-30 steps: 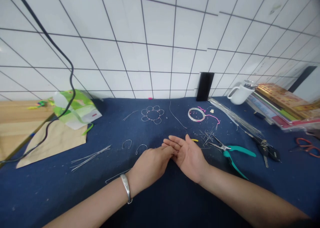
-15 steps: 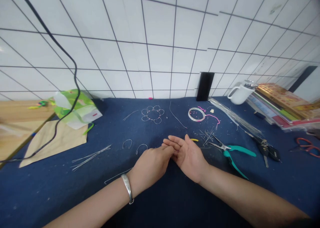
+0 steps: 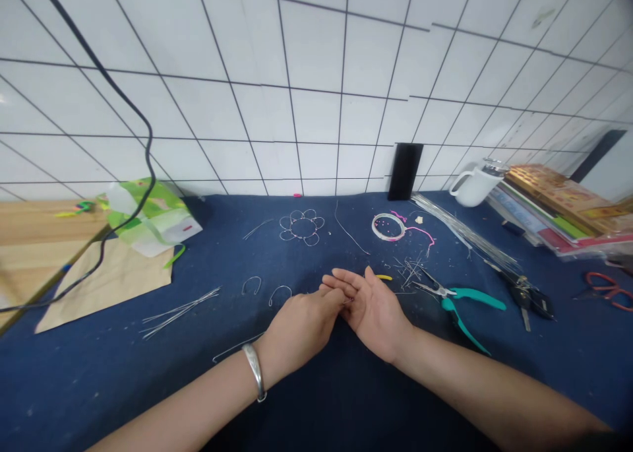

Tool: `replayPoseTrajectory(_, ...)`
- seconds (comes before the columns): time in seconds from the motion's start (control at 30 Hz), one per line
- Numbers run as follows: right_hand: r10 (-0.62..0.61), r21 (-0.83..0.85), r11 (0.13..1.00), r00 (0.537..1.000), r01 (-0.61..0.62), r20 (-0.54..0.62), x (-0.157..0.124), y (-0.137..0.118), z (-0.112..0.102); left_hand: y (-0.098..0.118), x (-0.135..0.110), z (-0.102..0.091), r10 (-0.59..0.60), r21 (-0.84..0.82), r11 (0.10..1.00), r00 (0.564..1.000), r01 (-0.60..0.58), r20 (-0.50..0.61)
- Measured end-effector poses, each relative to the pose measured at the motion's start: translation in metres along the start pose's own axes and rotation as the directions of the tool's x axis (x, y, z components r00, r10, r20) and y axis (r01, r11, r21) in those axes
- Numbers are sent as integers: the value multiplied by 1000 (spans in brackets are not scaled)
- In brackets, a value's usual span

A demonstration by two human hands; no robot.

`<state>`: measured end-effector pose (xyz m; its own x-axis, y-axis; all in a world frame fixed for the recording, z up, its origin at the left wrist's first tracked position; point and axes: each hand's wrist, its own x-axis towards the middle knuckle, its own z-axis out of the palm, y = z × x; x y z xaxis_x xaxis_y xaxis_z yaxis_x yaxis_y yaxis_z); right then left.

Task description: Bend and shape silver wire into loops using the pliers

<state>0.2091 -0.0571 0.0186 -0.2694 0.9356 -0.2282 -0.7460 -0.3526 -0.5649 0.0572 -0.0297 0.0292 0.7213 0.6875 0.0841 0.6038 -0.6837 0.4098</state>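
My left hand (image 3: 304,323), with a silver bracelet at the wrist, is closed with its fingertips pinched. A thin metal wire (image 3: 236,348) runs out behind it to the left, its end bent; the fingers cover the other end. My right hand (image 3: 373,317) lies palm up and open, fingers stretched, touching the left fingertips. Something tiny and pinkish shows in the palm where the hands meet, too small to make out. Two bent wire loops (image 3: 280,288) lie just beyond my left hand. Right of my right hand rest teal-handled pliers (image 3: 457,297).
A flower-shaped wire frame (image 3: 303,237) and a white ring (image 3: 374,227) holding small pink beads lie farther back. Wire pieces (image 3: 180,312) lie left, a wire bundle (image 3: 465,231) right. Around them are keys (image 3: 531,300), red scissors (image 3: 610,290), a white mug (image 3: 477,187) and a black cable (image 3: 148,135).
The wire's bent left end has shifted slightly right, toward my left hand. Both hands stay nearly in place.
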Motion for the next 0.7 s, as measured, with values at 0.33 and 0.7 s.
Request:
replayPoseTrajectory(0.33,-7,-9,1000,1000,7,-9,-1,0,1,-1,0,-1,3,-84,996,1000,-4,-17)
replayPoseTrajectory(0.7,1,0,1000,1000,-1,-12,0,0,-1,-5,-1,4,12,-130,991,999,-18,-43)
